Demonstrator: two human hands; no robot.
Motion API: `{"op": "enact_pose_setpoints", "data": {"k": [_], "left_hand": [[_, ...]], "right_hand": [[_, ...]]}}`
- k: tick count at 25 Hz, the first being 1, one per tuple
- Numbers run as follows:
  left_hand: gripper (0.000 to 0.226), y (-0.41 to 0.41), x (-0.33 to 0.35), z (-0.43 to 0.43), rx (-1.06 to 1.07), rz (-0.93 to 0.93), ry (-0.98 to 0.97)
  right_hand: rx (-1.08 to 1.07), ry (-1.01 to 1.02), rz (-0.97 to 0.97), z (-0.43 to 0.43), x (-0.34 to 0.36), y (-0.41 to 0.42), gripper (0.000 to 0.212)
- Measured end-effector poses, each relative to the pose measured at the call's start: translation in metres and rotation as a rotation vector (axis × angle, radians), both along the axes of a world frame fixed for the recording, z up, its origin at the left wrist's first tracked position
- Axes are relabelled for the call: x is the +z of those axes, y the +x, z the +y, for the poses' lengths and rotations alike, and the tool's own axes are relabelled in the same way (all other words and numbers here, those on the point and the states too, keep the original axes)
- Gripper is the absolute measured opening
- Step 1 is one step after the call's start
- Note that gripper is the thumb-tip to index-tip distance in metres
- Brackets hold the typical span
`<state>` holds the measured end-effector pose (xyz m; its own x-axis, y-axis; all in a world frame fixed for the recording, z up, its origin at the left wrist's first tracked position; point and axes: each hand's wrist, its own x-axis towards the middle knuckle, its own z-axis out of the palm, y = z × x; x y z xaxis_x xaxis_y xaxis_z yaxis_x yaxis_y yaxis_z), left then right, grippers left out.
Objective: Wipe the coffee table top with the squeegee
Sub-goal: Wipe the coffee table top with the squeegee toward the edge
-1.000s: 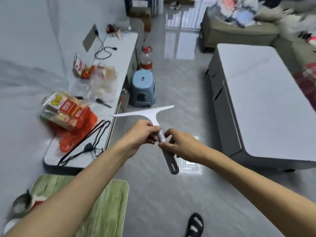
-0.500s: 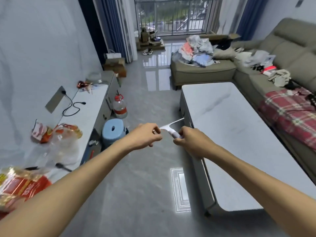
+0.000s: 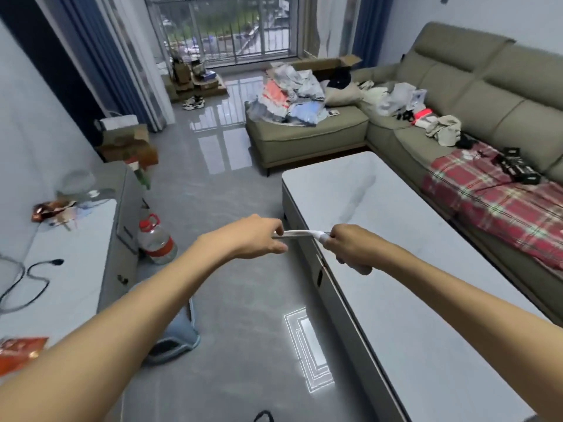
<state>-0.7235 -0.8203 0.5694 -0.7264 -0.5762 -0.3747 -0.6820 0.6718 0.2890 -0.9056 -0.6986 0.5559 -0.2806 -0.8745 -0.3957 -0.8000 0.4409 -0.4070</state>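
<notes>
Holding the squeegee (image 3: 300, 233) in the air at the middle of the frame, the person has not yet put it on the coffee table (image 3: 396, 269), which fills the right and lower right; the right hand (image 3: 350, 248) is closed around the handle, and the left hand (image 3: 259, 237) pinches the far end of the blade with fingers together. To do it well, I think the left hand should let go; then the blade goes flat on the far edge of the top, with even pressure, pulling in straight overlapping lines.
</notes>
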Motion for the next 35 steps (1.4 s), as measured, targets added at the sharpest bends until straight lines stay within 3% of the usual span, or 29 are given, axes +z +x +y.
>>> {"op": "enact_pose_setpoints", "data": {"k": [6,9,12,21,25,30,35], "left_hand": [[0.044,-0.108,-0.001,-0.172,-0.088,0.076,0.000],[0.046,-0.180,-0.030,-0.243,-0.143,0.007,0.043],[0.045,-0.264,-0.053,-0.313,-0.187,-0.095,0.086],[0.043,-0.485,-0.068,-0.512,-0.277,-0.070,0.108],[0.048,-0.572,-0.146,-0.589,-0.319,-0.080,0.172],[0.068,-0.677,-0.296,-0.681,-0.302,-0.193,0.281],[0.088,-0.739,-0.457,-0.706,-0.395,-0.368,0.187]], "right_hand": [[-0.256,0.000,-0.151,-0.124,0.007,-0.108,0.048],[-0.385,0.006,-0.228,-0.182,-0.023,-0.174,0.050],[-0.434,0.044,-0.310,-0.247,-0.056,-0.252,0.040],[-0.663,-0.015,-0.313,-0.411,-0.060,-0.452,0.034],[-0.907,-0.042,-0.373,-0.473,-0.119,-0.506,0.031],[-1.195,0.054,-0.407,-0.546,-0.223,-0.583,0.027],[-1.256,0.032,-0.369,-0.588,-0.327,-0.658,0.026]]}}
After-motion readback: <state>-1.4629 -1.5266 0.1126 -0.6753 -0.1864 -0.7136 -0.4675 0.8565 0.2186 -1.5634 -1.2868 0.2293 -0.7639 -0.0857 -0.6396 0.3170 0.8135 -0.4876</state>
